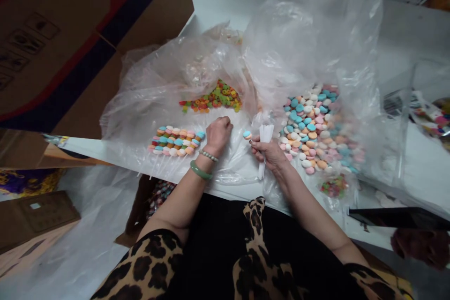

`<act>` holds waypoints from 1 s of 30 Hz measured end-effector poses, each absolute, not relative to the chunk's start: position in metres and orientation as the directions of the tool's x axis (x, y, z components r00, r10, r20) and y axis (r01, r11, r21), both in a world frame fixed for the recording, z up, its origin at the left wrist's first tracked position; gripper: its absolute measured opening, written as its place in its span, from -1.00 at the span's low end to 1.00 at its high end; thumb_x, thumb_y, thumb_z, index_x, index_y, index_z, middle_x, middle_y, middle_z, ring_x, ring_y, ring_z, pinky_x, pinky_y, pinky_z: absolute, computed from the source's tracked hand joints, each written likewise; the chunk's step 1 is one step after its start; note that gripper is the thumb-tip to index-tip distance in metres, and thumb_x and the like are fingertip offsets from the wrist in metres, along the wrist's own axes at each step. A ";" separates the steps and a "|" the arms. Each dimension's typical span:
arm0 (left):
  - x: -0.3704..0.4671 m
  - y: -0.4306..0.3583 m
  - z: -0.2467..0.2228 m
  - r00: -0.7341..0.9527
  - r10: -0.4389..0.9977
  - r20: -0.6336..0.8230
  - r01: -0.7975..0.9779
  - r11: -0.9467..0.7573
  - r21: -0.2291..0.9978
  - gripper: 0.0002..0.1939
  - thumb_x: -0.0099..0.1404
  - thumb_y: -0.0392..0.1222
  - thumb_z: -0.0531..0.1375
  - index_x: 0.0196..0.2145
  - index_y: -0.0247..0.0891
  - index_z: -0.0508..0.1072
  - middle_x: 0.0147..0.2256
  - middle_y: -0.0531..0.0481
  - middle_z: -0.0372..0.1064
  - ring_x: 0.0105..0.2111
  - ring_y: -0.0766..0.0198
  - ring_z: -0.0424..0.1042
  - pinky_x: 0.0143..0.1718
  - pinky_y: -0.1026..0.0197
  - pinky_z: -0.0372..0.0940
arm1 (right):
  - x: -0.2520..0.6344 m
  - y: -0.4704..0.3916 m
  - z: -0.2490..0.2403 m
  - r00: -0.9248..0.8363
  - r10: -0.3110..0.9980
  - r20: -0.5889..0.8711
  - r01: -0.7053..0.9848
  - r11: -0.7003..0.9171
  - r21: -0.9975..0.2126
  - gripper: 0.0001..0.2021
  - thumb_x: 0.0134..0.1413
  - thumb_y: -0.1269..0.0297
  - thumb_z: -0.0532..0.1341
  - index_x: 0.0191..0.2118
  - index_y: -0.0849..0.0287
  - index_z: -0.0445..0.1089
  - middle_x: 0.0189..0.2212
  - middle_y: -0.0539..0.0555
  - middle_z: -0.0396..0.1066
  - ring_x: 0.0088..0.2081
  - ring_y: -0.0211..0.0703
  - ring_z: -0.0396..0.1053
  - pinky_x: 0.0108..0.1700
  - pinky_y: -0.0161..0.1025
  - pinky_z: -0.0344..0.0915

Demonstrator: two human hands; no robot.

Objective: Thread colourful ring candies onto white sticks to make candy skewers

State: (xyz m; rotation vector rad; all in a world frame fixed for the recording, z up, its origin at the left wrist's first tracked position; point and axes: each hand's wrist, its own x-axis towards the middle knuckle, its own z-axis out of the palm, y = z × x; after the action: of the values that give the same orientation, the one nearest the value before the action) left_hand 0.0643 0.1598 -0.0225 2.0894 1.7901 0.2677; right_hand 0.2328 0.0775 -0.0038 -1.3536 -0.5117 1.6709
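Observation:
My left hand (218,133), with a green bangle on its wrist, has its fingers curled on the plastic sheet; what they hold, if anything, is hidden. Left of it lie several rows of threaded pastel candies (176,141) with thin sticks pointing down. My right hand (267,150) is closed around a bundle of white sticks (266,134). At its fingertips are a blue and an orange candy (247,135). To the right spreads a pile of pastel candies (305,124). Red, orange and green small candies (221,96) lie beyond my left hand.
Clear plastic bags (312,33) cover much of the white table (401,47). A large cardboard box (70,47) rises at the upper left. A small bag of colourful candies (333,185) sits at the right front, near a dark flat object (397,218).

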 end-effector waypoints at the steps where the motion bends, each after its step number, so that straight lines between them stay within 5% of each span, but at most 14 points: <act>1: 0.063 0.159 -0.021 0.144 0.985 -0.095 0.911 -0.095 0.402 -0.80 0.30 -0.22 0.06 -0.32 -0.22 0.50 -0.23 -0.15 0.48 -0.27 0.16 0.40 -0.30 0.19 0.13 | 0.232 0.076 0.000 -0.047 0.836 -0.547 -0.374 -0.523 -0.766 -0.73 -0.33 0.28 0.36 -0.41 0.22 0.34 -0.71 -0.07 0.31 -0.77 -0.44 0.04 -0.75 -0.44 -0.14; 7: 0.049 0.148 -0.022 0.179 0.980 -0.089 0.899 -0.126 0.420 -0.72 0.36 -0.20 -0.01 -0.34 -0.26 0.48 -0.34 -0.15 0.46 -0.32 0.19 0.38 -0.28 0.21 0.12 | 0.223 0.068 0.017 -0.167 0.845 -0.507 -0.344 -0.532 -0.773 -0.77 -0.25 0.25 0.35 -0.42 0.24 0.37 -0.69 -0.06 0.32 -0.76 -0.45 0.06 -0.73 -0.45 -0.13; 12: 0.037 0.155 -0.030 -0.066 0.997 0.034 0.679 0.020 0.733 -0.76 0.34 -0.17 0.02 -0.34 -0.24 0.46 -0.41 -0.01 0.42 -0.38 0.28 0.34 -0.32 0.27 0.13 | 0.213 0.064 0.015 -0.145 0.839 -0.525 -0.326 -0.542 -0.775 -0.79 -0.25 0.28 0.34 -0.42 0.25 0.38 -0.69 -0.05 0.32 -0.75 -0.45 0.05 -0.73 -0.45 -0.12; 16: 0.033 0.161 -0.030 -0.031 0.999 0.014 0.605 0.008 0.796 -0.80 0.32 -0.22 0.03 -0.34 -0.24 0.44 -0.42 0.03 0.40 -0.38 0.30 0.34 -0.34 0.29 0.15 | 0.211 0.063 0.015 -0.104 0.825 -0.555 -0.313 -0.557 -0.769 -0.78 -0.28 0.26 0.35 -0.46 0.23 0.36 -0.71 -0.07 0.29 -0.76 -0.45 0.03 -0.74 -0.44 -0.13; 24: 0.052 0.140 -0.028 0.248 0.963 -0.105 0.928 -0.206 0.310 -0.74 0.38 -0.33 -0.07 -0.16 -0.30 0.40 -0.23 -0.20 0.41 -0.28 0.15 0.40 -0.30 0.18 0.16 | 0.212 0.065 0.012 -0.080 0.813 -0.577 -0.299 -0.572 -0.764 -0.75 -0.32 0.24 0.36 -0.47 0.22 0.33 -0.72 -0.09 0.28 -0.77 -0.45 0.03 -0.74 -0.44 -0.15; 30: 0.049 0.146 -0.019 0.248 0.962 -0.112 0.960 -0.228 0.165 -0.74 0.40 -0.32 -0.06 -0.16 -0.34 0.42 -0.24 -0.21 0.39 -0.24 0.12 0.41 -0.29 0.17 0.16 | 0.215 0.063 0.006 -0.092 0.803 -0.588 -0.308 -0.585 -0.750 -0.74 -0.31 0.25 0.37 -0.44 0.21 0.34 -0.71 -0.08 0.29 -0.78 -0.45 0.03 -0.73 -0.42 -0.19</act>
State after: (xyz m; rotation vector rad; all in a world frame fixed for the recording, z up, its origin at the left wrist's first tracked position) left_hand 0.0486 0.1458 -0.0191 2.3160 1.8128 0.0204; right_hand 0.2150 0.0630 0.0059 -1.3841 -0.5753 1.7828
